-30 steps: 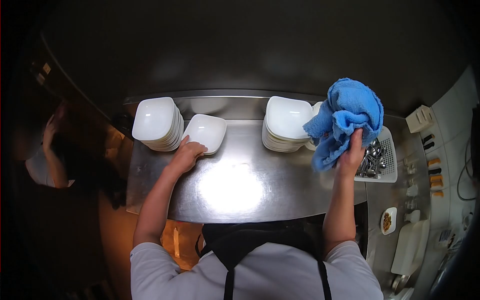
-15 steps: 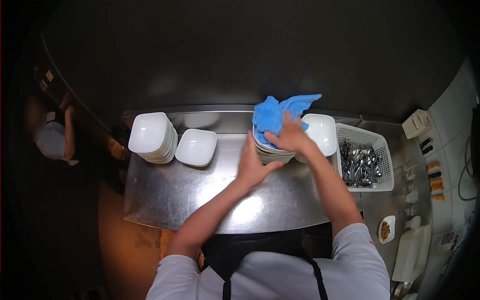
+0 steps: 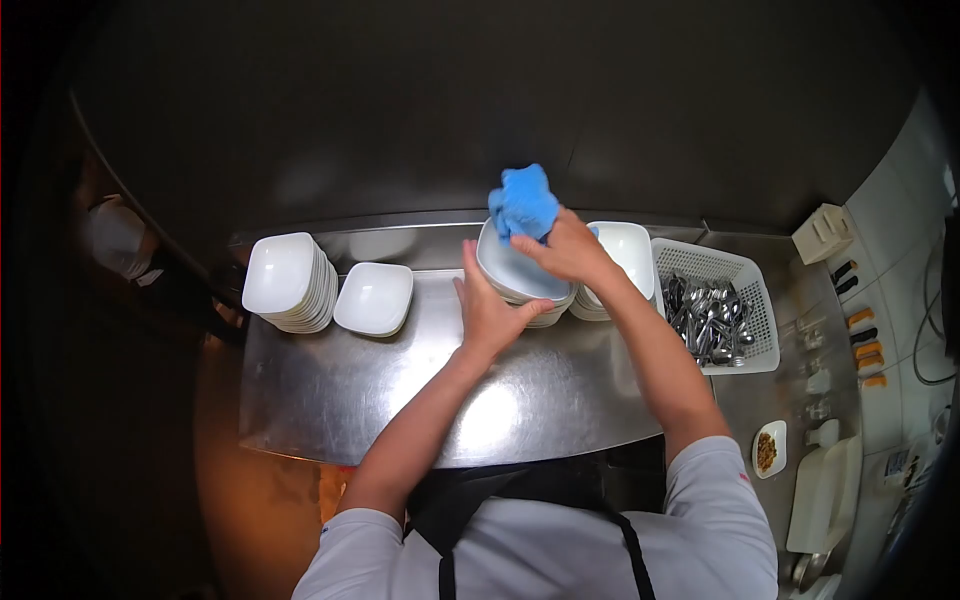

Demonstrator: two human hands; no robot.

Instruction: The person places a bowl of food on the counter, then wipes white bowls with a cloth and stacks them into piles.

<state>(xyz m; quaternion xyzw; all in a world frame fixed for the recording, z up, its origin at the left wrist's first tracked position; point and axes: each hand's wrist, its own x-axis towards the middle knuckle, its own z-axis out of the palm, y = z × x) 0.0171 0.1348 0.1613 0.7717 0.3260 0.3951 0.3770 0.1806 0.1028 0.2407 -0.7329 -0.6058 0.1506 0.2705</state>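
Note:
In the head view, a blue cloth point(image 3: 524, 202) is bunched in my right hand point(image 3: 574, 250), above the far rim of a square white bowl point(image 3: 508, 264). This bowl tops a stack near the middle of the counter. My left hand point(image 3: 490, 312) grips its near left side, fingers along the left edge and thumb across the front. Right beside it stands another stack of white bowls point(image 3: 627, 255), partly covered by my right forearm. Farther left are a white bowl point(image 3: 374, 299) and a tall stack of similar bowls point(image 3: 281, 274).
A white perforated basket point(image 3: 765, 300) of spoons and other cutlery point(image 3: 711, 318) stands at the right of the steel counter point(image 3: 340, 400). Past it are a small dish of food point(image 3: 768, 449) and a knife block point(image 3: 824, 236). Another person point(image 3: 125, 240) is at the far left.
My right hand and the cloth have lifted slightly and shifted left, uncovering the bowl's inside. My left hand has closed in on the bowl's side. The view has shifted a little.

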